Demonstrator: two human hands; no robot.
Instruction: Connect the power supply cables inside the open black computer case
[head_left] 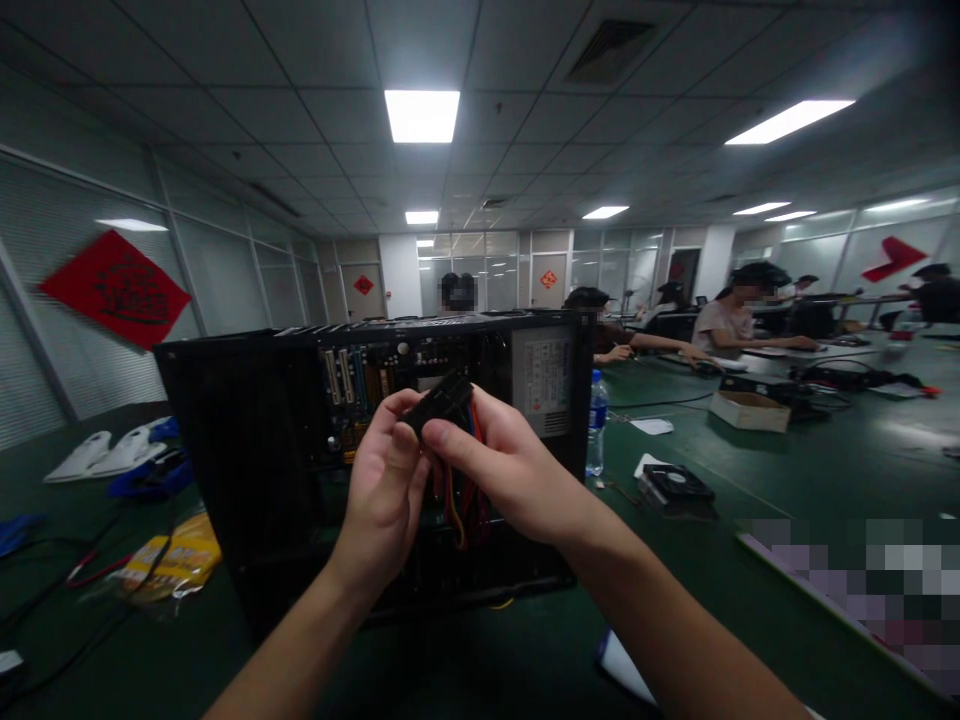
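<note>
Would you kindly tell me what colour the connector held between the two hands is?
The connector is black, as the head view shows.

The left hand point(386, 470) and right hand point(517, 455) cover parts of the plug point(442, 400) and hide some of the board point(375, 378) behind. I can't read the small label point(541, 385); both forearms point(300, 635) run out of view below.

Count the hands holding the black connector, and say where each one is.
2. The left hand grips the black connector from the left, the right hand from the right. Parts of both are hidden; no third hand shows there.
</note>
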